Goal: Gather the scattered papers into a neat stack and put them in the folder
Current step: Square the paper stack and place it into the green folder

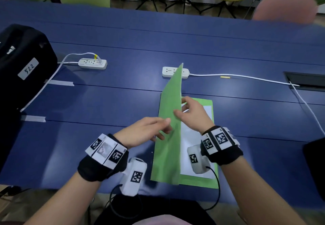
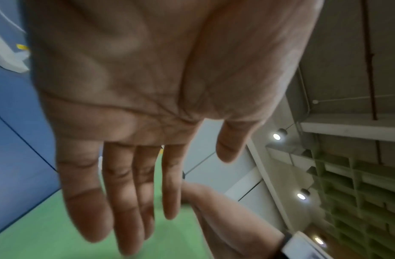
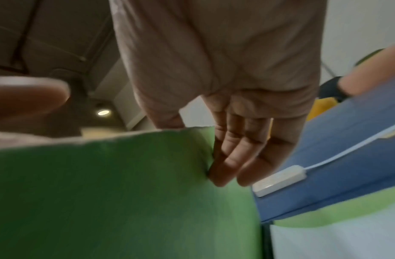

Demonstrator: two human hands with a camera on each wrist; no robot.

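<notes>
Even, soft overhead light (round ceiling lamps (image 2: 276, 136) glow in both wrist views); wide-angle bending, blurred edges, smeared close-ups.

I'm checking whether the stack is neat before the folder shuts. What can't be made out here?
- Papers: left edges hidden by the raised folder cover, head view.
- Paper count: too thin to tell.
- Right hand: thumb hidden behind the cover, right wrist view.
- Left hand: blurred, contact unclear.

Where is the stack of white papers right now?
In the head view, the white papers lie inside the open green folder, on its flat right half, near the table's front edge, partly under the right hand holding the raised cover.
</notes>
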